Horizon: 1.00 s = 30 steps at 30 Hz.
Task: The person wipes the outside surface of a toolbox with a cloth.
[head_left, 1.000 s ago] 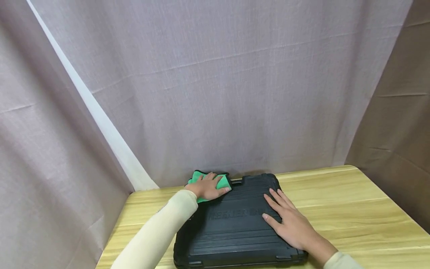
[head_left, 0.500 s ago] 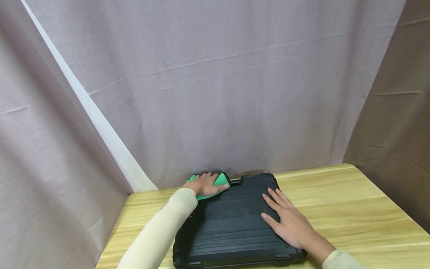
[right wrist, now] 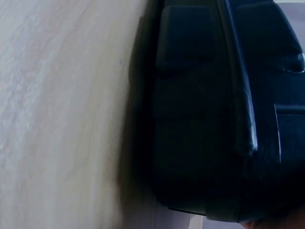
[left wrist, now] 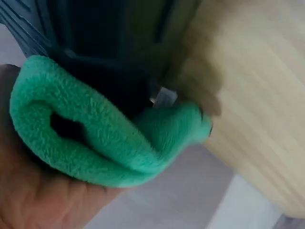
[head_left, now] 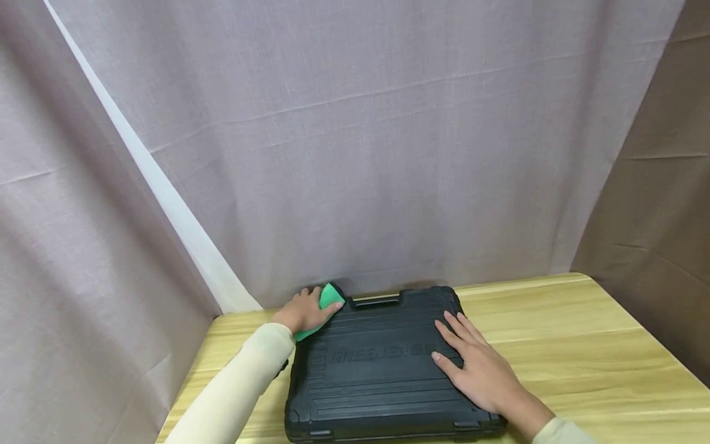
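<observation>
A black hard plastic tool case (head_left: 377, 376) with raised lettering lies flat, its handle (head_left: 377, 302) toward the curtain. At its far left corner my left hand (head_left: 304, 311) grips a green cloth (head_left: 331, 296), the thumb stretched over the top. The left wrist view shows the cloth (left wrist: 119, 138) folded into a thick loop in the palm, against the side of the case. My right hand (head_left: 479, 369) rests with spread fingers on the lid's right edge. Mostly the case's side (right wrist: 195, 138) fills the right wrist view.
A light wood-grain table (head_left: 577, 345) carries the case and extends to its left and right. Grey-mauve curtain (head_left: 388, 154) hangs right behind the table's far edge, and brown cloth (head_left: 660, 216) borders the right side.
My left hand has slid the green cloth leftward along the far edge to the corner, uncovering more of the handle. The right hand stays on the lid's right edge.
</observation>
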### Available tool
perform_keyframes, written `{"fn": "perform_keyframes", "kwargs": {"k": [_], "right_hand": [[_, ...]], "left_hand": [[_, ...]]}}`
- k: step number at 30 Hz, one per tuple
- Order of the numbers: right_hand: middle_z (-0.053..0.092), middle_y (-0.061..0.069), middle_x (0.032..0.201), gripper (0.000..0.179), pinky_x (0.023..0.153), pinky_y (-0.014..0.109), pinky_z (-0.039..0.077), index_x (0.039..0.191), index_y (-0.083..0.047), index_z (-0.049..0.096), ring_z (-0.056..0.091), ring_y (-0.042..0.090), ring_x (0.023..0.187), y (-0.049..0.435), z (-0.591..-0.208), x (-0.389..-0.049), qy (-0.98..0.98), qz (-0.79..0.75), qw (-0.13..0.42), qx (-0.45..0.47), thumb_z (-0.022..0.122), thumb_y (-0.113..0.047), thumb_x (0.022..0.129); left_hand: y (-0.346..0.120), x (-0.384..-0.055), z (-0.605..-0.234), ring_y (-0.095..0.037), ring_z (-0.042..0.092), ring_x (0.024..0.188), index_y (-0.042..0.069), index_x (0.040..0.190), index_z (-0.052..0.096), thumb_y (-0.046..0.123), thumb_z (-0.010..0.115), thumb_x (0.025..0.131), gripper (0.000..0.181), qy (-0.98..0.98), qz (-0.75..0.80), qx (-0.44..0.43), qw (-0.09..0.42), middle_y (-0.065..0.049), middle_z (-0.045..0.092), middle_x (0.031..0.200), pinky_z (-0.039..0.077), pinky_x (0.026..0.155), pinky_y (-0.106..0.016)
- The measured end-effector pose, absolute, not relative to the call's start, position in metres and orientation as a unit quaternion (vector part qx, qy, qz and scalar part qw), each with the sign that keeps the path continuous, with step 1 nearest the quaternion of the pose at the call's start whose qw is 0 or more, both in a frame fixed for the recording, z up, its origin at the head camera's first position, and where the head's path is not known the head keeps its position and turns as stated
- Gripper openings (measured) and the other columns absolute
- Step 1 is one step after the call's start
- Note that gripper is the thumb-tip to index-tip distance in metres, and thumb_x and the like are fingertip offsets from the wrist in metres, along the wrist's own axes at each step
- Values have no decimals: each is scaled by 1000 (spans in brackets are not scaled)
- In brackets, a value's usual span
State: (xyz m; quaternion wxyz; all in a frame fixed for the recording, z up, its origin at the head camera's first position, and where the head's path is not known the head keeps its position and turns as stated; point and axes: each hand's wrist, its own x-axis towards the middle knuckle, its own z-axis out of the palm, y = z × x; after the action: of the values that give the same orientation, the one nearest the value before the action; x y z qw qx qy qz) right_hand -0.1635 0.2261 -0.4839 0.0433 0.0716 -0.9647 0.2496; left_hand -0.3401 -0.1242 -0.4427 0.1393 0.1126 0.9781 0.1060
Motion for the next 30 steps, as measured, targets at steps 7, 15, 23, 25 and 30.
{"fn": "perform_keyframes", "kwargs": {"k": [7, 15, 23, 25, 30], "right_hand": [[25, 7, 180, 80, 117, 74, 38, 168, -24, 38, 18, 40, 167, 228, -485, -165, -966, 249, 36, 65, 45, -73, 105], [25, 6, 180, 79, 117, 74, 39, 167, -23, 39, 18, 40, 167, 227, -487, -170, -964, 253, 38, 71, 45, -72, 105], [24, 7, 180, 81, 116, 76, 38, 168, -24, 38, 17, 40, 168, 232, -487, -169, -965, 251, 34, 65, 45, -74, 104], [24, 8, 180, 81, 115, 76, 38, 168, -24, 38, 18, 40, 167, 233, -486, -168, -966, 250, 35, 63, 45, -74, 104], [25, 8, 180, 82, 116, 75, 39, 167, -23, 39, 18, 41, 167, 231, -488, -169, -965, 250, 35, 67, 44, -75, 104]], "left_hand": [[-149, -313, -453, -51, 49, 147, -14, 166, 9, 60, 39, 112, 97, 960, 232, 69, 138, -41, 35, 165, 49, 114, -60], [-156, -295, -465, -56, 43, 150, -16, 165, 9, 54, 39, 114, 92, 950, 293, 57, 94, -45, 32, 164, 46, 117, -64], [-153, -240, -473, -60, 47, 145, -6, 169, 11, 58, 35, 114, 88, 944, 318, 66, 59, -43, 33, 162, 44, 115, -71], [-155, -221, -476, -56, 48, 145, -4, 169, 17, 57, 33, 114, 84, 938, 335, 82, 43, -39, 38, 160, 45, 115, -70], [-170, -173, -491, -51, 37, 155, -4, 167, 25, 43, 32, 117, 68, 909, 401, 116, 7, -33, 37, 164, 36, 122, -70]]}}
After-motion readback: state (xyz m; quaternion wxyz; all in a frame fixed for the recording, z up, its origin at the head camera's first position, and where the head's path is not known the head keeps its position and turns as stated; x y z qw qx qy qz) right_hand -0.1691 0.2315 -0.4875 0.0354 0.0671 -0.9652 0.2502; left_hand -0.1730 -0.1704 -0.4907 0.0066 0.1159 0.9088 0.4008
